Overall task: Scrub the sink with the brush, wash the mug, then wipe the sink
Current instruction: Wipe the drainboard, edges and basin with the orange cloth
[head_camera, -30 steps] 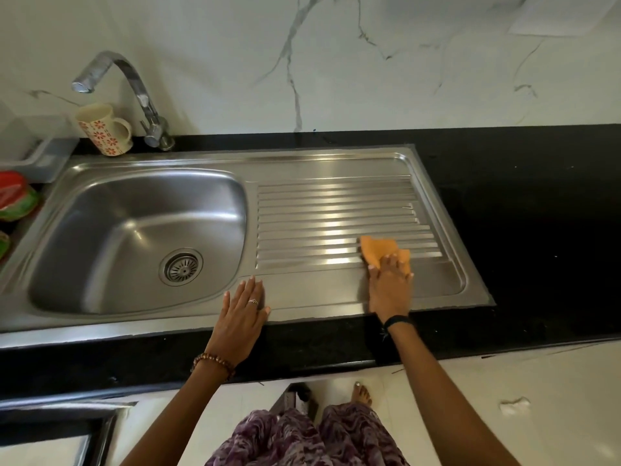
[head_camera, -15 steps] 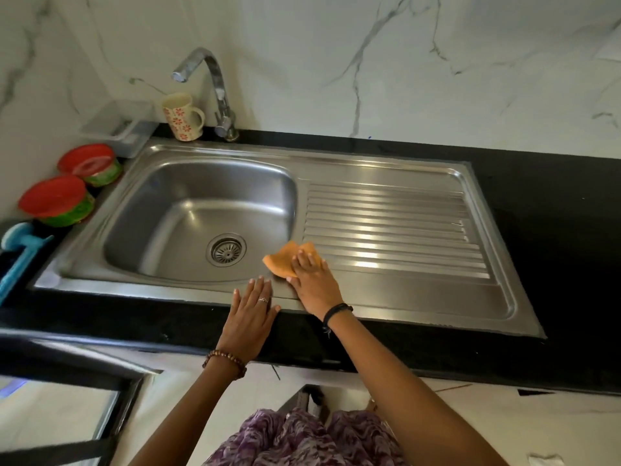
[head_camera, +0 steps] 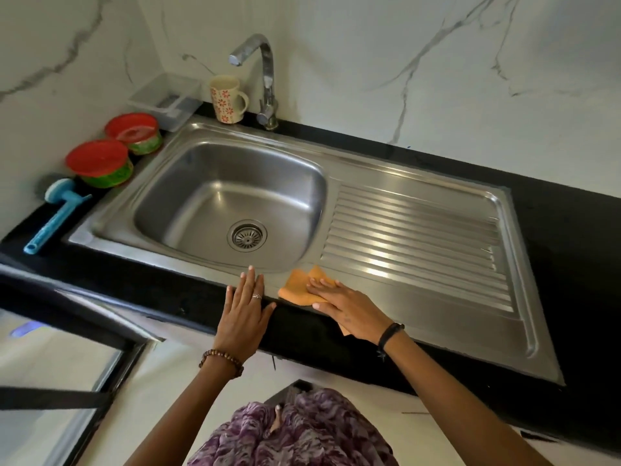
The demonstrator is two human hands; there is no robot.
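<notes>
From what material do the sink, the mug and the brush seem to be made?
Sink: likely stainless steel, brushed finish, grey with bright reflections. Mug: probably glazed ceramic, cream with printed red flowers. Brush: seemingly plastic, uniformly light blue and smooth; its bristles are hidden.

The basin (head_camera: 188, 210) and ribbed drainboard (head_camera: 420, 237) lie open; mug (head_camera: 225, 99) and tap (head_camera: 265, 79) crowd the back.

No legible text or labels anywhere.
</notes>
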